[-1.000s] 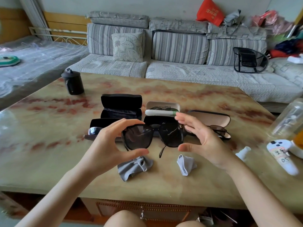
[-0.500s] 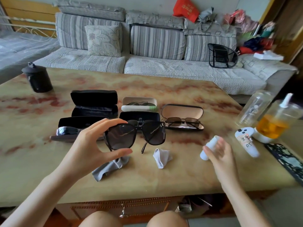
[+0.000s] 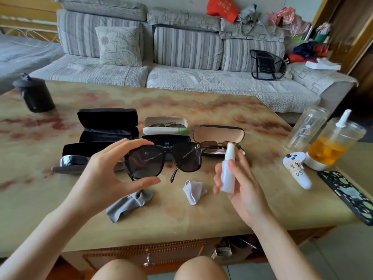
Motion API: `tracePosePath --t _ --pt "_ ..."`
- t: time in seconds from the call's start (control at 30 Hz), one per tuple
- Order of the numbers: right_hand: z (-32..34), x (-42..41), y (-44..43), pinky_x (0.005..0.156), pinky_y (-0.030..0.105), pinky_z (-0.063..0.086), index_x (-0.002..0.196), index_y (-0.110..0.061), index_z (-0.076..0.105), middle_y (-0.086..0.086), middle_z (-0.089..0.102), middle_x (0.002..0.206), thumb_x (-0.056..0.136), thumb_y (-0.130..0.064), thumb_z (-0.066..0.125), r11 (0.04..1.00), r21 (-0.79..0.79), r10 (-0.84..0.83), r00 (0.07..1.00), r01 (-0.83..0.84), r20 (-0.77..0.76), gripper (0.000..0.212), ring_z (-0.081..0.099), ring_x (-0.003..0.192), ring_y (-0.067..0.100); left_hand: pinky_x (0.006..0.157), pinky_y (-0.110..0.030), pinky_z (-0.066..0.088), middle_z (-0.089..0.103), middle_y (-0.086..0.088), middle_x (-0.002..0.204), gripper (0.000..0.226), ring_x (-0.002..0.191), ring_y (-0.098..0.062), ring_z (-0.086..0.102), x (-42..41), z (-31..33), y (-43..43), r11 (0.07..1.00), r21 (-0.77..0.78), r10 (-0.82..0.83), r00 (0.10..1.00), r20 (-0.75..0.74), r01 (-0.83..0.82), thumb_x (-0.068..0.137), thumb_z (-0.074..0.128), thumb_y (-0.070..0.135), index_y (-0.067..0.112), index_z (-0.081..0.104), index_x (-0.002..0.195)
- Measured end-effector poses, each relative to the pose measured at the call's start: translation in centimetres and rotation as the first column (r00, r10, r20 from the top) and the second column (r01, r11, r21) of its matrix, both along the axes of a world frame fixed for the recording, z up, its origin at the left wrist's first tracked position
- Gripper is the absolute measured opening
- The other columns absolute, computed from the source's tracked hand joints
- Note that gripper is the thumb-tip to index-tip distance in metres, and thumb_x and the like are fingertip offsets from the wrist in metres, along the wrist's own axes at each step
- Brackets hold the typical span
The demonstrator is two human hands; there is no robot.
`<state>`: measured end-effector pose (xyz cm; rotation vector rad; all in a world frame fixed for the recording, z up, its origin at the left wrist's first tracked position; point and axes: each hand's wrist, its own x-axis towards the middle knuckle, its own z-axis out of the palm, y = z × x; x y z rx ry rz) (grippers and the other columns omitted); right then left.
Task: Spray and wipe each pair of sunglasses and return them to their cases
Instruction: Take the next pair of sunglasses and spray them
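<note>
Head view: the black sunglasses (image 3: 163, 160) are pinched by one lens rim in the left hand (image 3: 105, 174) and held up over the tabletop (image 3: 181, 219), so both lenses can be reached. The spray bottle (image 3: 228, 172) is gripped upright in the right hand (image 3: 244, 188), just beside them, likely for spraying.

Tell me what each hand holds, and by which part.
Left hand pinches the large black sunglasses by one lens rim. Right hand grips the small white spray bottle round its body.
</note>
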<state>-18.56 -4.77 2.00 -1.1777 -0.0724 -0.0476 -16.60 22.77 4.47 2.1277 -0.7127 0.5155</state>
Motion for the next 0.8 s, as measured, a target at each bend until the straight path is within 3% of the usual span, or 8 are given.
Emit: tracePosePath --t 0.13,0.3,0.4,0.5,0.6,0.7,0.8 --pt "1.8 -0.6 1.5 0.036 0.021 0.036 0.135 -0.038 0.048 0.005 0.052 0.072 0.09 -0.022 0.045 0.976 0.146 0.164 0.986 -0.161 -0.01 0.048 0.041 0.044 0.012 0.088 -0.023 0.049 0.066 0.008 0.104 0.07 0.097 -0.009 0.063 0.1 0.0 0.0 1.0 -0.005 0.003 1.0 0.016 -0.003 0.062 0.071 0.064 0.034 0.057 0.123" --pt "2.6 -1.0 2.1 0.032 0.016 0.029 0.127 -0.035 0.054 0.002 0.046 0.07 0.088 -0.026 0.05 0.941 0.172 0.29 0.957 -0.291 0.03 0.041 0.037 0.04 0.008 0.092 -0.015 0.046 0.065 0.014 0.108 0.069 0.101 -0.001 0.061 -0.1 0.1 0.2 1.0 0.011 0.007 0.999 0.04 -0.007 0.064 0.069 0.066 0.035 0.055 0.124" --pt "3.1 -1.4 2.4 0.035 0.017 0.027 0.125 -0.036 0.054 0.004 0.049 0.071 0.085 -0.02 0.05 0.971 0.001 0.239 0.97 -0.239 0.051 0.043 0.037 0.04 0.012 0.092 -0.02 0.047 0.064 0.014 0.108 0.069 0.102 -0.002 0.061 -0.2 0.0 0.4 1.0 0.01 0.01 0.999 0.037 -0.011 0.064 0.07 0.065 0.036 0.055 0.124" --pt "3.5 -1.9 2.8 0.038 0.019 0.029 0.126 -0.036 0.051 0.015 0.046 0.069 0.086 -0.016 0.053 0.955 -0.275 0.156 0.977 -0.112 0.143 0.045 0.035 0.043 0.02 0.093 -0.022 0.047 0.064 0.015 0.111 0.07 0.104 -0.001 0.06 -0.3 -0.1 0.5 1.0 0.012 0.012 0.999 0.035 -0.013 0.064 0.07 0.065 0.034 0.056 0.125" --pt "3.7 -2.3 3.3 0.04 0.021 0.033 0.125 -0.037 0.049 0.0 0.049 0.061 0.09 -0.01 0.058 0.848 -0.521 0.044 0.967 0.096 0.251 0.045 0.038 0.043 0.017 0.092 -0.024 0.048 0.065 0.012 0.11 0.07 0.104 -0.003 0.061 -0.5 -0.1 0.6 1.0 0.012 0.019 0.999 0.027 -0.019 0.064 0.071 0.064 0.032 0.057 0.125" --pt "3.5 -2.4 3.9 0.052 0.015 0.037 0.124 -0.036 0.049 -0.02 0.053 0.072 0.091 0.001 0.056 0.684 -0.675 -0.003 0.926 0.277 0.377 0.05 0.044 0.05 0.006 0.092 -0.025 0.048 0.065 0.013 0.111 0.069 0.104 -0.004 0.061 -0.7 -0.2 0.7 1.0 0.012 0.022 0.999 0.032 -0.022 0.064 0.071 0.063 0.031 0.057 0.125" --pt "3.4 -2.9 4.5 0.05 0.006 0.031 0.118 -0.039 0.046 -0.004 0.052 0.067 0.089 0.004 0.055 0.583 -0.735 0.003 0.903 0.347 0.429 0.053 0.044 0.05 0.002 0.091 -0.023 0.048 0.064 0.013 0.11 0.069 0.102 -0.004 0.061 -0.8 -0.1 0.7 1.0 0.016 0.019 0.999 0.042 -0.019 0.065 0.07 0.063 0.032 0.056 0.125"
